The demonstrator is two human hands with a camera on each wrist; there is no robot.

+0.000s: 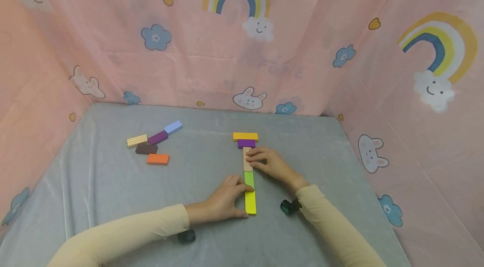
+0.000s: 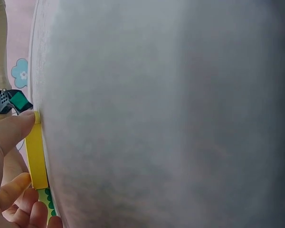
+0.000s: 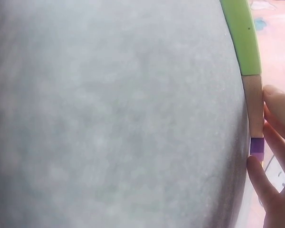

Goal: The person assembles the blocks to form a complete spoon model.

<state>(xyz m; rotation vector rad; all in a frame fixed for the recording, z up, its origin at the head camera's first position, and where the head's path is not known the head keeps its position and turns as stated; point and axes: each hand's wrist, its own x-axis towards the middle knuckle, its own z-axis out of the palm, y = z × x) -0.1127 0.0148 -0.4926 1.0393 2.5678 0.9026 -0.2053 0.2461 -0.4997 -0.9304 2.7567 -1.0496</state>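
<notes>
A column of flat wooden blocks lies on the grey cloth in the head view. From near to far it has a yellow block (image 1: pixel 251 203), a green block (image 1: pixel 248 178), a plain wood block (image 1: pixel 247 166) and a purple block (image 1: pixel 243 144). An orange-yellow block (image 1: pixel 245 136) lies crosswise at the far end. My left hand (image 1: pixel 223 199) pinches the yellow block lengthwise, thumb at its near end, a fingertip by the green one. My right hand (image 1: pixel 274 166) touches the plain wood block with extended fingers; in the right wrist view one fingertip (image 3: pixel 255 164) rests by the purple block.
Left of the column lie loose blocks: striped (image 1: pixel 137 141), dark brown (image 1: pixel 146 149), dark purple (image 1: pixel 158 137), light blue (image 1: pixel 173 127) and orange (image 1: pixel 158 159). A pink printed curtain (image 1: pixel 181 77) encloses the grey table (image 1: pixel 94 183). Dark devices (image 1: pixel 289 207) sit at both wrists.
</notes>
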